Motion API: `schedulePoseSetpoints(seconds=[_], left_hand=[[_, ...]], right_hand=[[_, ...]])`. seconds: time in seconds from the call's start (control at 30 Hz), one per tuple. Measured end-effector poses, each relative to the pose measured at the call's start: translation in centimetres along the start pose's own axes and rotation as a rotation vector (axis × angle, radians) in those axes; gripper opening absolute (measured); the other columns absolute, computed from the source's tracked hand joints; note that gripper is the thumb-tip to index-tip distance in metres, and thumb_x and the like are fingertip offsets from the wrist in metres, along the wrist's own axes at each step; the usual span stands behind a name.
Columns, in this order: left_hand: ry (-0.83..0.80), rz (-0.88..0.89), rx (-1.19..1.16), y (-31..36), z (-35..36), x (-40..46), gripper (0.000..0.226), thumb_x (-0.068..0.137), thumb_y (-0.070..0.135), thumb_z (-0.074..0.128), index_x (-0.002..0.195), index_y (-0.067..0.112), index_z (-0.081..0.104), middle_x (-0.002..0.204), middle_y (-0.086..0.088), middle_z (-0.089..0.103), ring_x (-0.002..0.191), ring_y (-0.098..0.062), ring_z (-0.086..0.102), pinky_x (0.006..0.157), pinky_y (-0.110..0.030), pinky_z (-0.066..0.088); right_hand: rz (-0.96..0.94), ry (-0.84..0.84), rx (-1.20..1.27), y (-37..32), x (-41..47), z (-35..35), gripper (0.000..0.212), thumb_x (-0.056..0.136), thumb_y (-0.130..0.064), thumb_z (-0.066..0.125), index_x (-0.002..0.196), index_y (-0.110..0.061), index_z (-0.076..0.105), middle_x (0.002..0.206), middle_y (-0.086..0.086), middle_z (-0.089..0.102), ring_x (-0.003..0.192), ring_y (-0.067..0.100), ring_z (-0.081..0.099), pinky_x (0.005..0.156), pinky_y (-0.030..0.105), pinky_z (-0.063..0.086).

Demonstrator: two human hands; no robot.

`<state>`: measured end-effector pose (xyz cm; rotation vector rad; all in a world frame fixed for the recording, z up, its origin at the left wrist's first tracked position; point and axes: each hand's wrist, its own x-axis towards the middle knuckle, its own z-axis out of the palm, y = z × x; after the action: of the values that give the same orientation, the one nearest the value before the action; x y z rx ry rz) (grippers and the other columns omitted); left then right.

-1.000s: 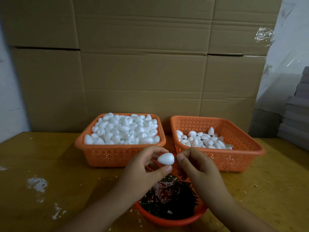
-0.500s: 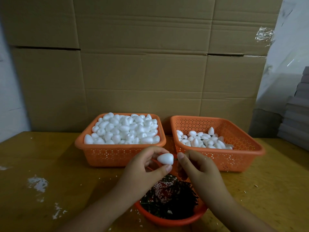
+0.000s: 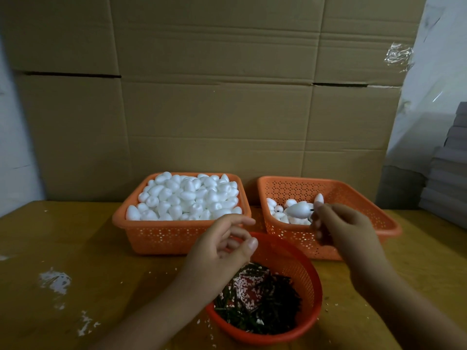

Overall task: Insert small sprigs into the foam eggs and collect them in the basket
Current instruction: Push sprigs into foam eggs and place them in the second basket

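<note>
**Drop the finished egg into the right-hand basket**

The right hand [image 3: 346, 231] hangs over the near-left part of the collecting basket [image 3: 353, 190], fingertips pinching a short dark sprig stub at approx the rim line, w/ the foam egg [image 3: 298, 209] hanging off it, pointing left, above the few eggs already inside. Hand is blurred, so I can't tell how many fingers pinch. The left hand [image 3: 222, 245] holds nothing: fingers loosely curled, thumb out, hovering between the full supply basket [image 3: 156, 231] and the round sprig bowl [image 3: 290, 258].

To do it well, I'd judge: release low, close over the pile, not flung (foam that light would likely bounce out). Let go of the stub cleanly so the sprig isn't tugged back out. Left hand is well placed to fetch the next egg meanwhile.

Materials: eggs are matte white foam, pointed-oval, prob. dent easily. Both baskets are orange plastic, square-ish, perforated walls. The bowl is redder, round, fine mesh, holding dark green needle-like sprigs dusted w/ white crumbs. The table [image 3: 63, 243] is yellowish wood w/ white flecks. Cardboard sheets stand behind.
</note>
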<state>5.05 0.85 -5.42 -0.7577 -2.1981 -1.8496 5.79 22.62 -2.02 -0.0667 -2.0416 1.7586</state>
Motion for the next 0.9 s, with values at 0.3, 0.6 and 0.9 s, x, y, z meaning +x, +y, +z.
schedulePoseSetpoints(seconds=[0.3,0.6,0.9], left_hand=[[0.257,0.032,0.354,-0.7,-4.2,1.8,0.021,0.093,0.021,0.063,0.092,0.042,0.065,0.091,0.024,0.065,0.085,0.001,0.063,0.073,-0.018,0.048],[0.242,-0.043,1.094,-2.6,-10.4,3.0,0.031,0.095,0.046,0.051,0.115,0.028,0.067,0.123,0.006,0.063,0.117,-0.018,0.055,0.095,-0.039,0.043],[0.026,-0.072,1.295,-2.7,-11.1,2.9,0.067,0.091,0.07,0.005,0.101,0.039,0.064,0.11,0.02,0.064,0.106,-0.004,0.058,0.089,-0.031,0.041]], right_hand=[[0.37,0.145,0.281,0.7,3.2,-4.3,0.021,0.094,-0.032,0.059,0.089,-0.012,0.065,0.063,-0.001,0.056,0.049,0.007,0.042,0.048,0.02,0.033],[0.316,0.158,0.39,0.8,2.7,-3.6,0.012,0.098,-0.021,0.052,0.103,-0.017,0.062,0.077,0.004,0.073,0.053,0.008,0.053,0.046,0.02,0.045],[-0.111,-0.329,-0.206,-0.7,-1.5,1.1,0.019,0.094,-0.012,0.056,0.094,-0.024,0.071,0.079,-0.002,0.072,0.062,0.003,0.063,0.06,0.015,0.051]])
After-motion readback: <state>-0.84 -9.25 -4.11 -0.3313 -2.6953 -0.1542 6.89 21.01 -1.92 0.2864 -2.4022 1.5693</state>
